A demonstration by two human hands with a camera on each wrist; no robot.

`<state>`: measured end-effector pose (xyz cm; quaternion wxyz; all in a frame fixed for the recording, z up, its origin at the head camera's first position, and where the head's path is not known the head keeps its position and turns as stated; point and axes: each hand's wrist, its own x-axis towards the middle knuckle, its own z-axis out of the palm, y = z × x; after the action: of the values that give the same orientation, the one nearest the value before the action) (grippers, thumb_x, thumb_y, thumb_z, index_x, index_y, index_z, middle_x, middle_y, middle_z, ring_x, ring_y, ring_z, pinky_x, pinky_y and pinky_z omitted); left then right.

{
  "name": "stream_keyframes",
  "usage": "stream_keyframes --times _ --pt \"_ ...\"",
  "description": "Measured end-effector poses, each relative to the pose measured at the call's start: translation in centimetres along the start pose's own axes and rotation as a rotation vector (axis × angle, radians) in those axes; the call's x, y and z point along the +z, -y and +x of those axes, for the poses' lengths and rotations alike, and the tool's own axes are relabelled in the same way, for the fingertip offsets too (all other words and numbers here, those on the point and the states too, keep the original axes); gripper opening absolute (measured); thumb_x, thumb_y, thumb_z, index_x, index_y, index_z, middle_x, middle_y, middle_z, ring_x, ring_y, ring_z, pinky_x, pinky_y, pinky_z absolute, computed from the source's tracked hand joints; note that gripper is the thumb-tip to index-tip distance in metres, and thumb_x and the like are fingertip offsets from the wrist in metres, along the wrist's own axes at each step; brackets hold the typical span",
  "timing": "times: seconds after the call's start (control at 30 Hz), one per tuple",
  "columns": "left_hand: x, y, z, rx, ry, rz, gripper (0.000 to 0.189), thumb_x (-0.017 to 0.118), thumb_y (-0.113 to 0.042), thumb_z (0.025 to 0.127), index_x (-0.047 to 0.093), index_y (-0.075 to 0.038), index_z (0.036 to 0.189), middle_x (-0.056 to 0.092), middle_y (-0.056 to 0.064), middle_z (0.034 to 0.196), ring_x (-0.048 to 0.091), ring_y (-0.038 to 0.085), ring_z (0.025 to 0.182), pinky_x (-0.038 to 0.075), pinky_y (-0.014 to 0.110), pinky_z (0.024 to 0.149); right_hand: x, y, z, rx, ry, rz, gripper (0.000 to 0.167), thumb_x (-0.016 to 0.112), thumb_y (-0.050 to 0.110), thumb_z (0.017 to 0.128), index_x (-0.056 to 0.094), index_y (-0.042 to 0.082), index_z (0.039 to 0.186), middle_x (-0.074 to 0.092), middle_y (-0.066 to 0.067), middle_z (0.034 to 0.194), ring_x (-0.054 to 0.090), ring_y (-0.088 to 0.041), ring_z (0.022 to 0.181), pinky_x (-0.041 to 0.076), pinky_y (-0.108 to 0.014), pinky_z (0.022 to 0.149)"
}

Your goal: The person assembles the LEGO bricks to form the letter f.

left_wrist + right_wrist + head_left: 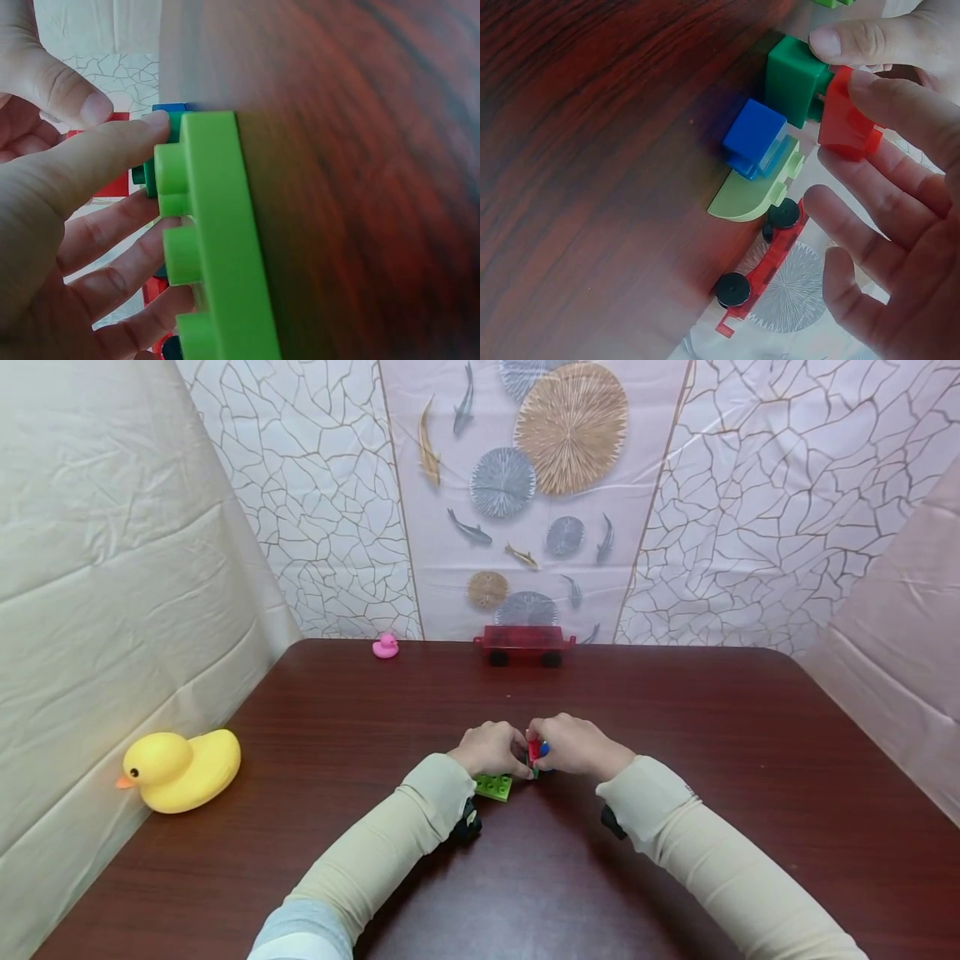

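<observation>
Both hands meet over the middle of the table in the head view. My left hand (489, 748) holds a dark green brick (793, 81) between thumb and fingers. A red brick (845, 118) is pinched in my right hand (576, 745), its edge up against the green one's studs. Beneath my left wrist lies a lime green studded brick (229, 225), seen large in the left wrist view. Behind the held pair, the right wrist view has a blue brick (756, 135) and a pale green curved brick (757, 189) on the table, overlapping in that view.
A red toy wagon (525, 639) with black wheels stands at the table's back edge. Left of it sits a small pink duck (386, 647). A large yellow duck (183, 772) rests by the left edge. Fabric hangs behind and along both sides.
</observation>
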<state>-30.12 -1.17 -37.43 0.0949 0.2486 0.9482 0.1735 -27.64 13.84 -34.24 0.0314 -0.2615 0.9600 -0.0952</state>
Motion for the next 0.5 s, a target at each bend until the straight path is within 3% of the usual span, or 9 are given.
stream_keyframes --times 0.5 --pt "-0.15 0.09 0.2 0.011 0.002 0.006 0.034 0.074 -0.043 0.063 0.066 -0.026 0.092 0.055 -0.014 0.067 0.05 0.009 0.068 0.037 0.036 0.067 0.18 -0.26 0.45 -0.009 0.035 0.094 0.022 0.073 0.018 0.07 0.061 0.01 0.086 0.052 0.003 0.07 0.048 -0.013 0.062 0.041 -0.028 0.056"
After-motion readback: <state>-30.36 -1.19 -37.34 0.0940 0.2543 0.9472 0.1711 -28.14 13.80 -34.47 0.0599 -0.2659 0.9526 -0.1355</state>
